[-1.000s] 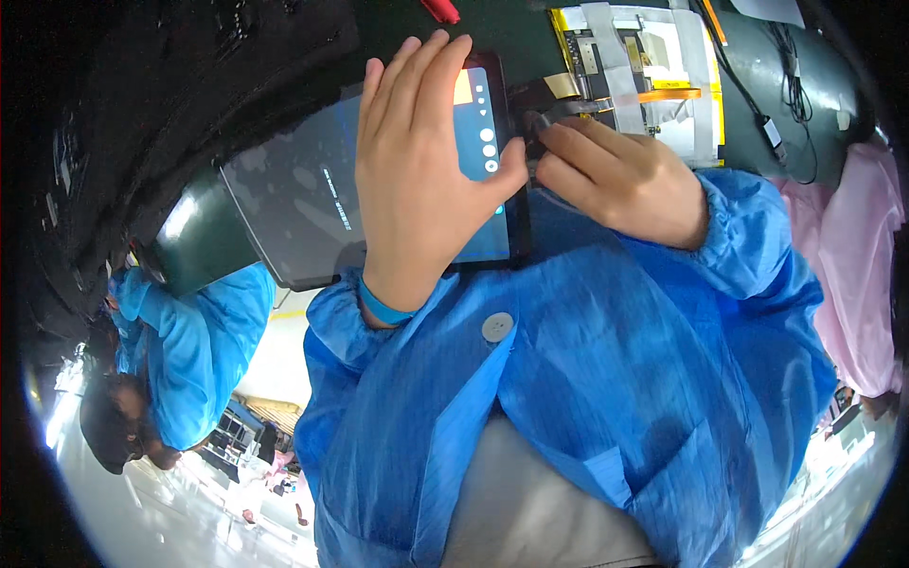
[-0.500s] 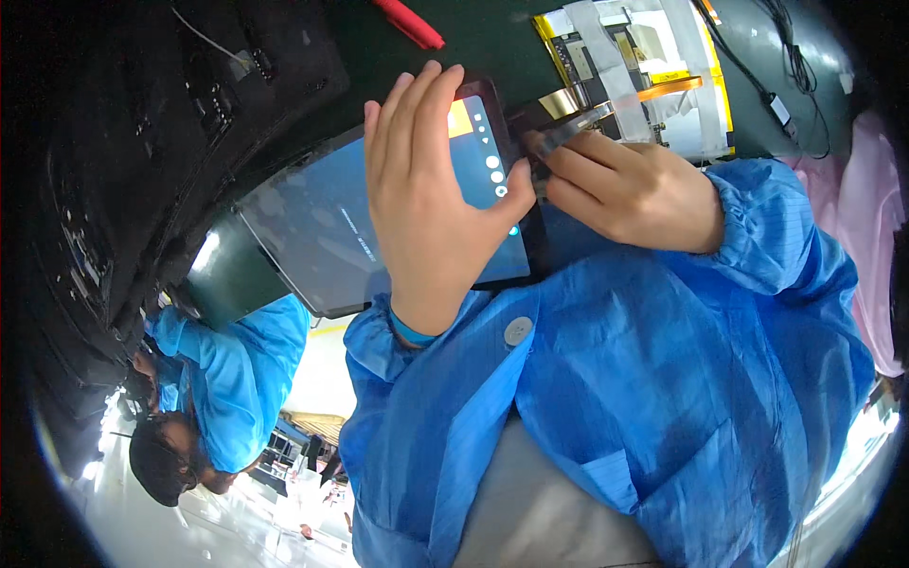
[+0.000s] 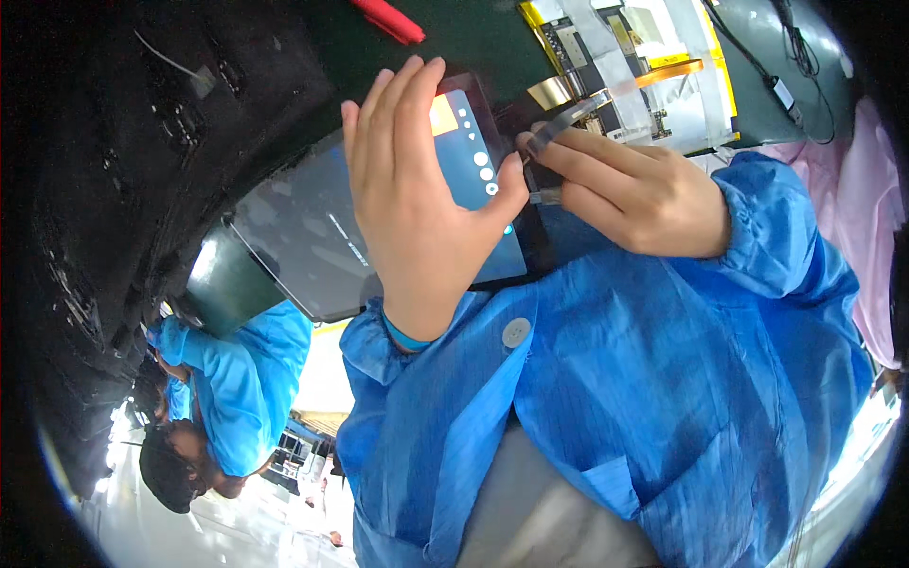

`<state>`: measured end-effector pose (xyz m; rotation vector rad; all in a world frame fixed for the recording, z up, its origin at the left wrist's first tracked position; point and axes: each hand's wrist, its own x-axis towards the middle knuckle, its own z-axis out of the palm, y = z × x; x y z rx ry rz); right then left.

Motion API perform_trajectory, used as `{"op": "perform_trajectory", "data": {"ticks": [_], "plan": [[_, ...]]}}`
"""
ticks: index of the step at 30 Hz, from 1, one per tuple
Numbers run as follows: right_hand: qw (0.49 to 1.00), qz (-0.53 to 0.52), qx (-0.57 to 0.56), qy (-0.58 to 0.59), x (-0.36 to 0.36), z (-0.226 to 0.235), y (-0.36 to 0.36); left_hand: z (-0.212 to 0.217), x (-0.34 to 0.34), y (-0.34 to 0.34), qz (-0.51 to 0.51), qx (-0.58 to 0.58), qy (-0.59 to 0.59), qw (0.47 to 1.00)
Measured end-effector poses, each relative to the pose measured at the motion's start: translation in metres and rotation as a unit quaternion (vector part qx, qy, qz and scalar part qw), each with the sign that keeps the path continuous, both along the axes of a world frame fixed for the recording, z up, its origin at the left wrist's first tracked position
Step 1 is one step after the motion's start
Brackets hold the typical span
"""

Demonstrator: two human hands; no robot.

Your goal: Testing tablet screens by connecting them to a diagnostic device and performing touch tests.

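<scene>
A lit tablet screen (image 3: 312, 222) with a black border lies tilted before me, showing blue and icons along one edge. My left hand (image 3: 412, 199) rests over it, fingers stretched out and the thumb by its right border. At that border, my right hand (image 3: 634, 189) has its fingertips pinched round the end of a dark flat ribbon cable (image 3: 568, 125). The cable leads toward an opened device body (image 3: 620, 71) with a bare circuit board, yellow edges and grey tape strips. An orange ribbon cable (image 3: 670, 74) lies across that body. My fingers partly hide the pinched end.
A red pen (image 3: 390, 21) lies on the dark green table (image 3: 483, 38) at the far side. Black cables (image 3: 757, 66) are at the far right, beside pink cloth (image 3: 866, 189). Black material (image 3: 170, 123) covers the left. A person in blue (image 3: 241, 379) is at lower left.
The view has shifted slightly, so the table things sit a little further left. My right fingers have straightened somewhat at the screen's border; my left hand stays over the screen.
</scene>
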<state>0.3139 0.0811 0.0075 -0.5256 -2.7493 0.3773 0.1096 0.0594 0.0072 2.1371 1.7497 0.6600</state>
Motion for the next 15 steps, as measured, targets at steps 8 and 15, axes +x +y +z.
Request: {"op": "perform_trajectory", "data": {"ticks": [8, 15], "plan": [[0.843, -0.113, -0.515, 0.105, 0.007, 0.025, -0.012, 0.032, -0.043, -0.022, 0.064, 0.061, -0.043, 0.995], [0.884, -0.125, -0.427, 0.146, -0.001, 0.009, -0.014, 0.025, -0.116, -0.067, 0.292, 0.028, 0.004, 0.956]]}}
